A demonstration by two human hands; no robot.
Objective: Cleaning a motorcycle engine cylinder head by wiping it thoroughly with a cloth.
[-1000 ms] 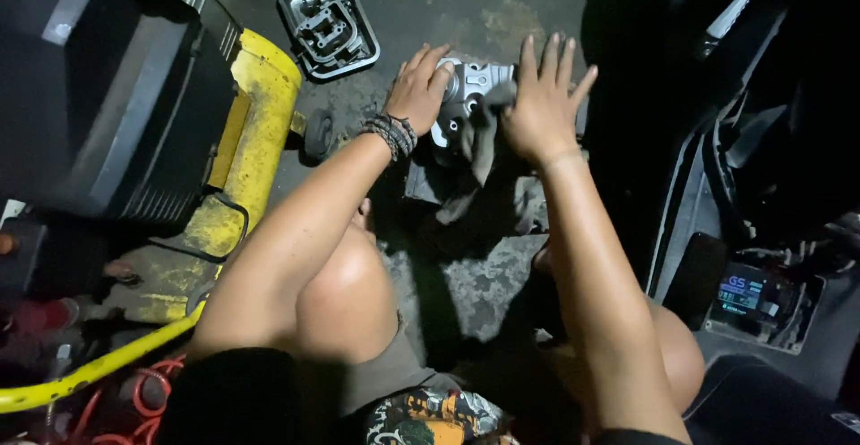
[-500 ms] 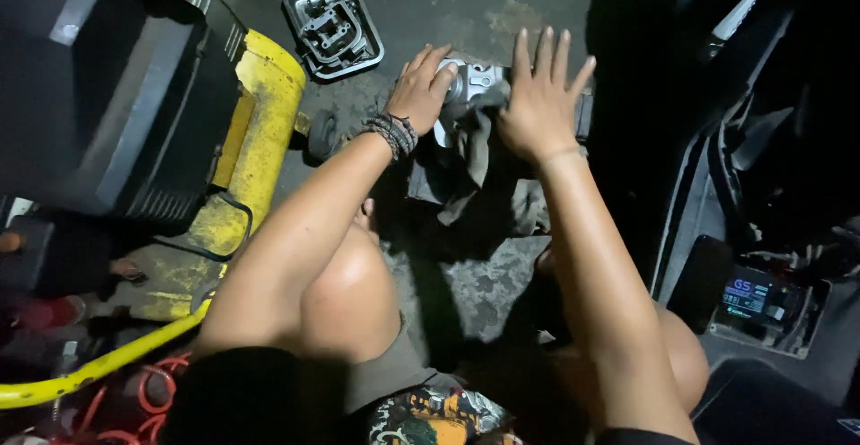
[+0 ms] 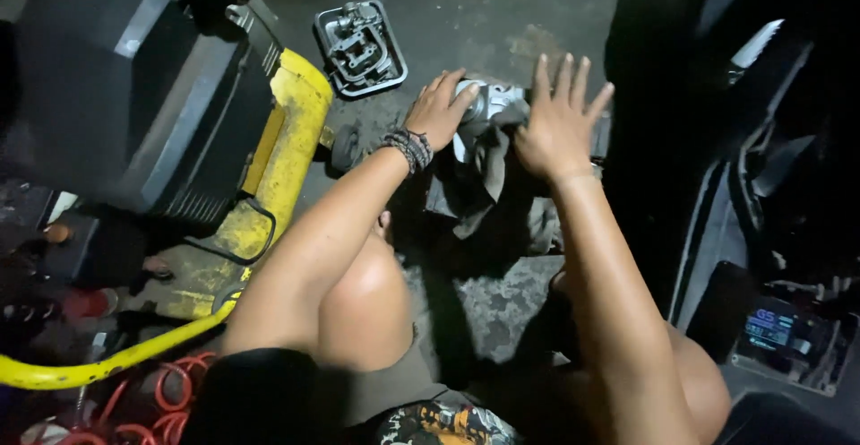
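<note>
Pressing two hands, left hand (image 3: pixel 441 109), right hand (image 3: pixel 557 127), on one metal part (image 3: pixel 488 104), one rag (image 3: pixel 479 172).

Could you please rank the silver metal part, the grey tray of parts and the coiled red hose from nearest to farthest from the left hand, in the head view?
1. The silver metal part: right under the left hand, which rests on it.
2. The grey tray of parts: on the floor, up and to the left.
3. The coiled red hose: far off, at the bottom left corner.
</note>
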